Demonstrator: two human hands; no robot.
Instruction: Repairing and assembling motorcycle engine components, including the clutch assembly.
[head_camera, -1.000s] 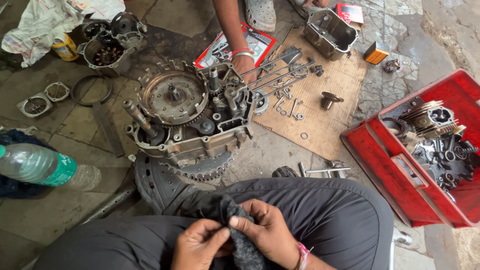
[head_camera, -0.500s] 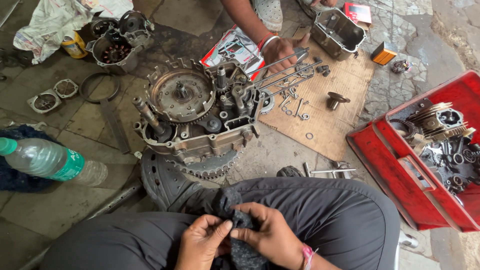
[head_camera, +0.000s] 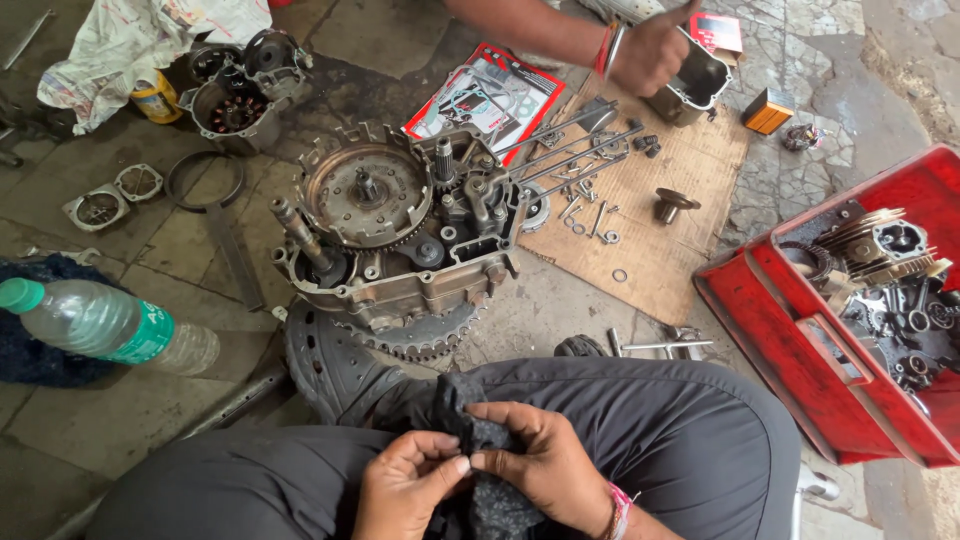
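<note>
My left hand (head_camera: 405, 485) and my right hand (head_camera: 535, 465) meet over my lap, both pinching a dark grey rag (head_camera: 470, 435) that lies on my grey trousers. Whether something small is wrapped in the rag is hidden. On the floor in front of my knees stands an opened engine case (head_camera: 400, 235) with a round clutch and gears showing, resting on a toothed sprocket. Another person's hand (head_camera: 650, 50), with bangles on the wrist, is closed near a metal engine cover (head_camera: 700, 80) at the far side.
A cardboard sheet (head_camera: 660, 250) carries long studs, bolts and washers. A red tray (head_camera: 800, 350) at the right holds engine parts. A plastic water bottle (head_camera: 105, 325) lies at the left on dark cloth. Covers and rings sit at the far left beside a crumpled cloth.
The other person's hand has moved from the engine and the cardboard toward the metal cover at the far right. My hands keep working the rag on my lap.
</note>
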